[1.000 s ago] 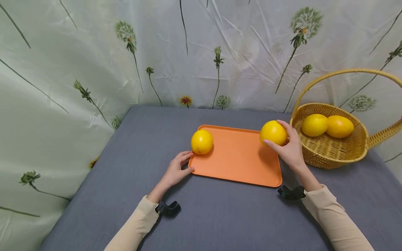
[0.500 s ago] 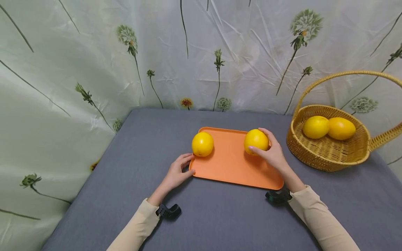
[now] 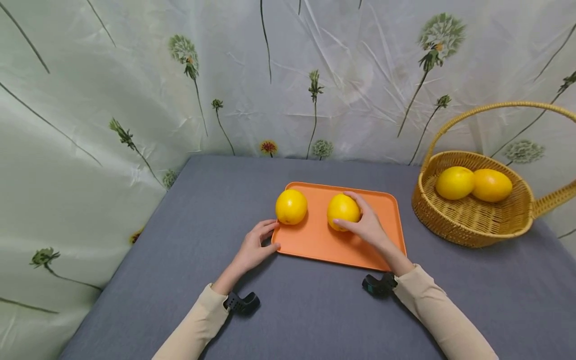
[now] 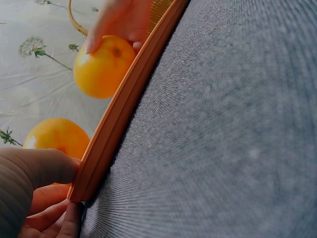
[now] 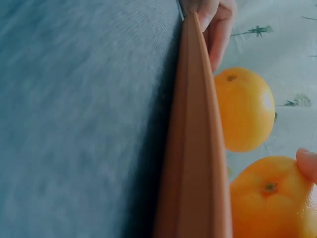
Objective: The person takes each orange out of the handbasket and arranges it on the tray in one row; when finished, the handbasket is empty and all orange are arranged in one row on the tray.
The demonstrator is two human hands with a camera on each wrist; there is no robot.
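An orange tray (image 3: 310,244) lies on the grey cloth. My left hand (image 3: 251,248) holds its left end; in the left wrist view the thumb (image 4: 54,167) is against the rim, with fingers at the corner. One orange (image 3: 291,206) sits on the tray's left part, close to those fingers. My right hand (image 3: 370,227) grips a second orange (image 3: 341,210) between thumb and fingers near the tray's middle. Whether this fruit touches the tray is hard to tell. The right wrist view shows the underside of the held orange (image 5: 270,203) and a fingertip on it.
A wicker basket (image 3: 443,225) with a tall handle stands right of the tray, with two yellow-orange fruits (image 3: 472,184) inside. A floral curtain (image 3: 252,110) hangs behind the table. Both wrists wear black camera mounts.
My right hand has carried its orange leftward and lower, from over the tray's right edge to near its middle. The left hand stays at the tray's left end.
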